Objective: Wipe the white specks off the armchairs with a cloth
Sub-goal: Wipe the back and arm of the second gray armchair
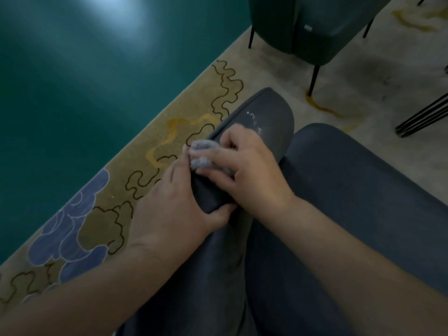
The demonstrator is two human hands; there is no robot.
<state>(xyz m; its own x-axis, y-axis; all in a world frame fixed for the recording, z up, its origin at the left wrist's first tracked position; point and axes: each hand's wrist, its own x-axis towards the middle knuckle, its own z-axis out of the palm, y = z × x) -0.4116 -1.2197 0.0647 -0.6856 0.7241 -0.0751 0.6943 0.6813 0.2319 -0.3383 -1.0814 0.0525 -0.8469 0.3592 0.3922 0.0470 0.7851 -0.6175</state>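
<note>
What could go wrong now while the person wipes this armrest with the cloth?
1. The white specks lie beyond the right hand, so the small bunched cloth may miss them.
2. The left hand grips the armrest edge close to the cloth and may obstruct strokes.

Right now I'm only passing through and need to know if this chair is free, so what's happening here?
A person is cleaning the dark grey upholstered armchair. Their right hand presses a bunched grey cloth onto its padded armrest, while the left hand grips the armrest's near end. White specks remain on the armrest just beyond the cloth. A dark green chair stands further off on the patterned carpet.
</note>
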